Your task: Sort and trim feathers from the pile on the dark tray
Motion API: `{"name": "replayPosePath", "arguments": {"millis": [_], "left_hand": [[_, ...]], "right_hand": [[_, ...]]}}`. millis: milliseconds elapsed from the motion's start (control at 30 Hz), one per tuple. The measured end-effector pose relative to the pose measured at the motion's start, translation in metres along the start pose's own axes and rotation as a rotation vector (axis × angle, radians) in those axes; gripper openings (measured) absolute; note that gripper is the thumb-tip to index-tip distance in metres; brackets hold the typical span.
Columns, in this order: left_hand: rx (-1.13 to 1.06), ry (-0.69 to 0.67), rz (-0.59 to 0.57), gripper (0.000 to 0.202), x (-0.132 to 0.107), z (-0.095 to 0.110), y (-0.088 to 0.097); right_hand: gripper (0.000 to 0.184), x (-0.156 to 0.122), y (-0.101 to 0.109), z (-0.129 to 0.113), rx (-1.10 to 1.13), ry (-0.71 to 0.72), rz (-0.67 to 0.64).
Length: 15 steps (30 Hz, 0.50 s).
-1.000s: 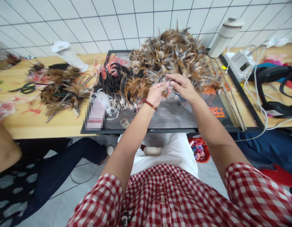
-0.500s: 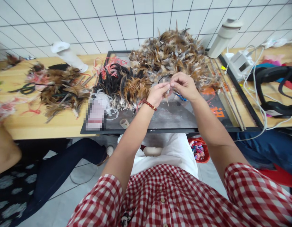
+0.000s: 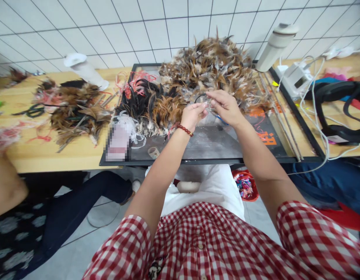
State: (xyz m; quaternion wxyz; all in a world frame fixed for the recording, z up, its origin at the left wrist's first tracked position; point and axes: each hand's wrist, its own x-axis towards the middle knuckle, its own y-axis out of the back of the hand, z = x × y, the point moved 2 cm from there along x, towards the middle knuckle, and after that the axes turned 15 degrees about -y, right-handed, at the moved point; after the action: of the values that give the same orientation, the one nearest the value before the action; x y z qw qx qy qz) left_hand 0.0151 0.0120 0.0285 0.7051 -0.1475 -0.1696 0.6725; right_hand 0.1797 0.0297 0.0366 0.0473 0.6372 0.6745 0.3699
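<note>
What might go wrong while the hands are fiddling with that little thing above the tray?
1. The left hand and right hand pinch a tiny piece, too small to identify, in their fingers; it could slip and vanish into the feather pile just behind.
2. The thin sticks lie loose along the right side of the tray, near the right arm; a wide elbow swing might knock them off.

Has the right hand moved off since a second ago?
No. The right hand sits where it was, fingertips close to the left hand, just in front of the feather pile on the black tray.
</note>
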Motion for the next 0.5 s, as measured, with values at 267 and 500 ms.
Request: {"name": "replayPosePath", "arguments": {"millis": [267,500], "left_hand": [[-0.094,0.023,0.014,0.026,0.0022,-0.0032,0.0022],[-0.098,0.02,0.038,0.025,0.0009,-0.0005,0.0003]], "right_hand": [[0.066,-0.0013,-0.0107,0.0079,-0.039,0.099,-0.103],[0.07,-0.0013,-0.0085,0.0067,-0.029,0.043,-0.1]]}}
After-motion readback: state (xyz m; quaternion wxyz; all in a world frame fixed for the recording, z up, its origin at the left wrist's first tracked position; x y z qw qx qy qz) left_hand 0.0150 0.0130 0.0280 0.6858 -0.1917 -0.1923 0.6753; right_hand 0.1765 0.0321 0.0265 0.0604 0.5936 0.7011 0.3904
